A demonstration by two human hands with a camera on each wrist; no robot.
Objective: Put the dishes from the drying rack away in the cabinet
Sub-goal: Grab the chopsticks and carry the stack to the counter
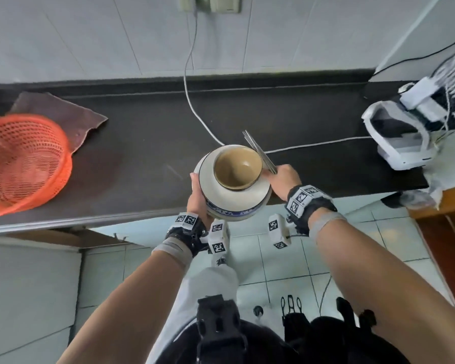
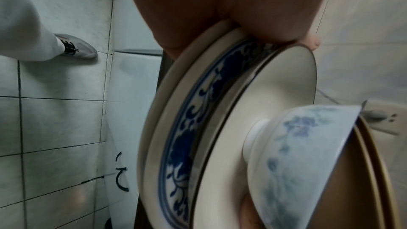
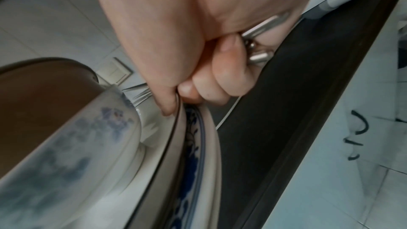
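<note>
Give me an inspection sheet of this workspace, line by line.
Surface: dark countertop, with a brown cloth at its left.
Job's things: a stack of plates with a bowl on top, carried in both hands; metal chopsticks alongside.
Clutter: orange mesh basket on the counter's left; white devices on the right.
Grippers: left hand grips the stack's left edge; right hand holds the right edge and the chopsticks.
Cables: white cable runs from the wall outlet across the counter.
Surroundings: tiled wall, tiled floor.
</note>
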